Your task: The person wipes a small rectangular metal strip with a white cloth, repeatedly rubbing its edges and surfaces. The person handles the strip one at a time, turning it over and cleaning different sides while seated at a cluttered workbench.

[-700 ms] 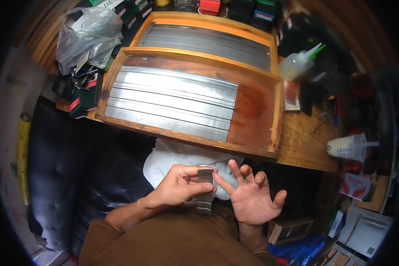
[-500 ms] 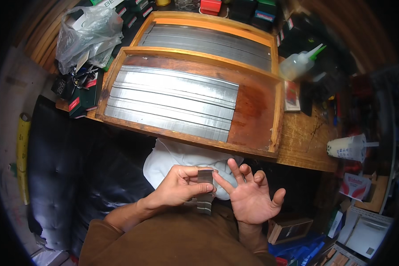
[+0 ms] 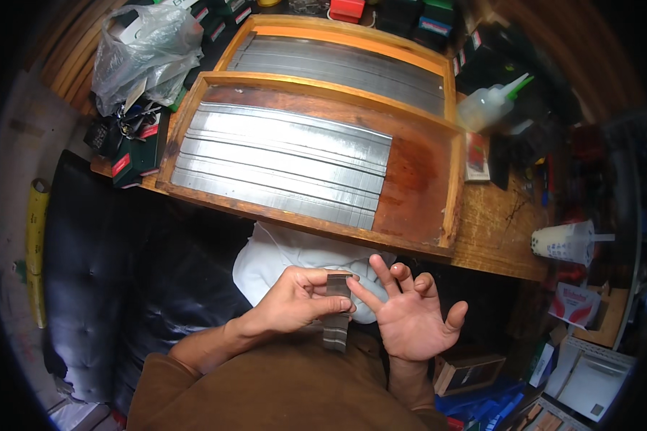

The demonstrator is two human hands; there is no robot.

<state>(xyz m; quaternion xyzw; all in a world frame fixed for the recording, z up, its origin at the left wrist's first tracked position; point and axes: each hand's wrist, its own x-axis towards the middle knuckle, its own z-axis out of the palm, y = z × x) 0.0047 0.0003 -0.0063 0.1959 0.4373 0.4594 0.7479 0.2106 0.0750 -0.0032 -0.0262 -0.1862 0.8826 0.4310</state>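
Between the thumb and fingers of my left hand (image 3: 291, 302) is a small bundle of thin grey metal strips (image 3: 336, 339), held upright in front of my brown shirt. Pale lines cross its lower part, and my thumb covers its middle. My right hand (image 3: 413, 327) is palm up with its fingers spread. Its little finger reaches toward the top edge of the bundle and seems to touch it. Beyond both hands, rows of shiny grey metal strips (image 3: 280, 165) lie flat in a wooden tray (image 3: 302, 226), whose right part shows bare reddish-brown wood.
Behind stands a second wooden tray (image 3: 449, 93) with more strips. A squeeze bottle (image 3: 485, 106) and a drink cup (image 3: 564, 243) are at the right. A plastic bag (image 3: 147, 57) sits at the far left, above dark boxes (image 3: 135, 161). White cloth (image 3: 266, 255) hangs below the tray.
My left hand and the bundle have shifted very slightly to the right. The right hand keeps its spread pose, and the whole view has moved a little.
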